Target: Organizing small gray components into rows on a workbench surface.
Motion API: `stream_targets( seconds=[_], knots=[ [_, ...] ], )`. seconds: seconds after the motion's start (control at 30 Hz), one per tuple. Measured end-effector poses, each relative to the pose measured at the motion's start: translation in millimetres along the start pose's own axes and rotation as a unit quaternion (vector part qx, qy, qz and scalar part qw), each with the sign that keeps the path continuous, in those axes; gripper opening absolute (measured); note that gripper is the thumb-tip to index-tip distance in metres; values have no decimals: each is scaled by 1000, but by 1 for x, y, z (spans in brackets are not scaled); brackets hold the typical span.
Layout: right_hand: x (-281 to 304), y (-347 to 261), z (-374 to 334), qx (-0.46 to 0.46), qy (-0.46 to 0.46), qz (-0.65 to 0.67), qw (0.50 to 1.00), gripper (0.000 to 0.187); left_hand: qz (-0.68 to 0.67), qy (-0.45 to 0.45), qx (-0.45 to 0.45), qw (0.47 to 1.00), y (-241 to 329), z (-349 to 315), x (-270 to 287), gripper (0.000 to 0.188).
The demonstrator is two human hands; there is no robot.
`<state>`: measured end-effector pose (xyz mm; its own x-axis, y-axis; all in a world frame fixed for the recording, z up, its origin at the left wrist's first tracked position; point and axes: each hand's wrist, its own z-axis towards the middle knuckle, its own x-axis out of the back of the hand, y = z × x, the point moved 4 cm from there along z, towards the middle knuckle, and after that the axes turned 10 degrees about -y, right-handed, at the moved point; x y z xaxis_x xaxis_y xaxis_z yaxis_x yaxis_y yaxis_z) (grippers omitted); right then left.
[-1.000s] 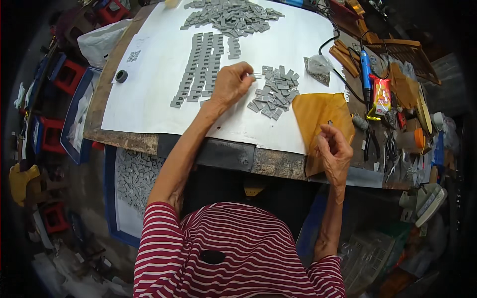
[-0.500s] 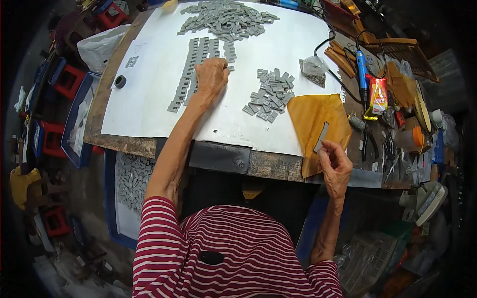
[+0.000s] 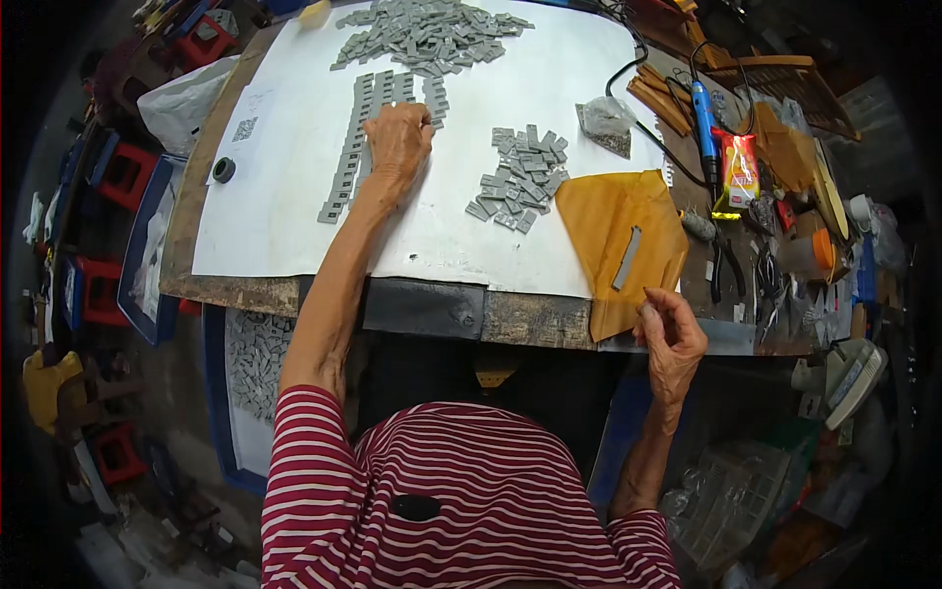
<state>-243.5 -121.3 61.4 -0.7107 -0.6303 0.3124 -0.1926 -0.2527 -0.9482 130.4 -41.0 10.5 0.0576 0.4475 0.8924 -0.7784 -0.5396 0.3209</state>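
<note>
My left hand [image 3: 397, 149] reaches over the rows of small grey pieces [image 3: 355, 130] on the white sheet. Its fingers curl down and hide their tips, so anything in them cannot be made out. By the table's front edge hovers my right hand [image 3: 673, 342], thumb and forefinger slightly apart, with nothing visible between them. A thin grey metal strip [image 3: 626, 259] lies on the brown paper [image 3: 589, 211] just beyond those fingers. Between the hands is a small loose heap of grey pieces [image 3: 520, 179]. A larger heap [image 3: 432, 34] spreads at the far side.
On the right are a bag of small parts [image 3: 605, 126], a blue corded tool [image 3: 705, 118], a red and yellow packet [image 3: 738, 172] and pliers [image 3: 726, 265]. A black ring [image 3: 224, 170] sits at left. Below the edge stands a blue tray [image 3: 218, 393] of grey pieces.
My right hand has let go of the grey strip, which now rests on the brown paper, and has drawn back slightly. My left hand stays at the rows; the whole view has shifted a little.
</note>
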Motion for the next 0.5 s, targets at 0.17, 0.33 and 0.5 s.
stream_targets(
  seconds=[0.17,0.33,0.5],
  knots=[
    [7,7,-2,-27,18,16,999,16,-2,-5,-5,1000,3,6,-5,8],
    [11,11,14,-18,0,23,1000,14,18,45,-39,998,-6,5,-7,10],
    [18,21,39,3,-1,-38,999,11,30,47,-88,995,18,-8,1,11]
  ],
)
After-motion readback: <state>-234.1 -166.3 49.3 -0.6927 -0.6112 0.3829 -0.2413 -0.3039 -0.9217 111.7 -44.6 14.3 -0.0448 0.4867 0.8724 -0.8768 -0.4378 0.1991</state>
